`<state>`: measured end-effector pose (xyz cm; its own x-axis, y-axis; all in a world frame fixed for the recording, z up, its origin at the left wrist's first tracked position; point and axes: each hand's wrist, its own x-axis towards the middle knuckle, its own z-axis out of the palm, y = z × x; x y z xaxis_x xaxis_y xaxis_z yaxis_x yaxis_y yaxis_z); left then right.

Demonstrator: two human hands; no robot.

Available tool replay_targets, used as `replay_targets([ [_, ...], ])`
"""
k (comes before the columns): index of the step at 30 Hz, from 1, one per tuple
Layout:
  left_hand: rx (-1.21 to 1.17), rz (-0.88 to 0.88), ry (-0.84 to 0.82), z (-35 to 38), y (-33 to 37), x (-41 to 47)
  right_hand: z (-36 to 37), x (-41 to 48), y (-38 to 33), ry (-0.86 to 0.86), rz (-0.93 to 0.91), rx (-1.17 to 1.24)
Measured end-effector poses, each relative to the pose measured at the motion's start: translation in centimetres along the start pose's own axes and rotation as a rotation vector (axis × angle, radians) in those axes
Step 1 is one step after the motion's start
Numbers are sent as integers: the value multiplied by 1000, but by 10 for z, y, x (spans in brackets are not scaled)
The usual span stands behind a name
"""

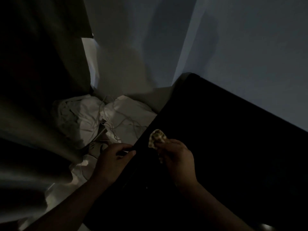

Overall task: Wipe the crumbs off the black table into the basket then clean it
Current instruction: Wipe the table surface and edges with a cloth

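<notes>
Really dark shot, so take this with a grain of salt. Counting from the left: one heavy dark curtain (33, 80) hanging down the left side, one pile of crumpled white fabric (90, 117) on the floor with a few thin white cords (116, 125) trailing across it, two hands, one rag and one black bench (225, 139).

The left hand (115, 157) sits right at the bench's left edge, its fingers (130, 153) curled in toward the rim and touching it. I honestly can't tell whether they're wrapped around something dark there or just resting on the edge. It's too murky under that hand to make out any container or what might be in it.

Just to the right, the right hand (176, 157) is over the bench near that same left edge, with the fingers bunched tight around a small patterned rag (157, 137). The rag pokes out above the knuckles, and I can't tell whether it's actually on the surface or just above it. Crumbs don't show on the black top in this light.

The bench runs off to the right and toward the back corner, where its far edge meets the pale wall (250, 47). The rest of the top to the right of the hands is plain black surface. The left edge drops to the floor beside the fabric pile.
</notes>
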<state>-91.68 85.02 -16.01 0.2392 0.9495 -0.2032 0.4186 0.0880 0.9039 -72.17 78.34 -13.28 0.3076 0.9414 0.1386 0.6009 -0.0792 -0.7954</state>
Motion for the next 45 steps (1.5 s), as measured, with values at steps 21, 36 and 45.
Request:
replay_targets([
  [21, 6, 59, 20, -47, -35, -63, 13, -35, -15, 127, -17, -68],
  [36, -45, 18, 5, -72, -60, -108, 33, -99, -49, 95, 19, -1],
  [45, -98, -3, 5, -80, -65, -125, 70, -161, -64, 13, 153, 112],
])
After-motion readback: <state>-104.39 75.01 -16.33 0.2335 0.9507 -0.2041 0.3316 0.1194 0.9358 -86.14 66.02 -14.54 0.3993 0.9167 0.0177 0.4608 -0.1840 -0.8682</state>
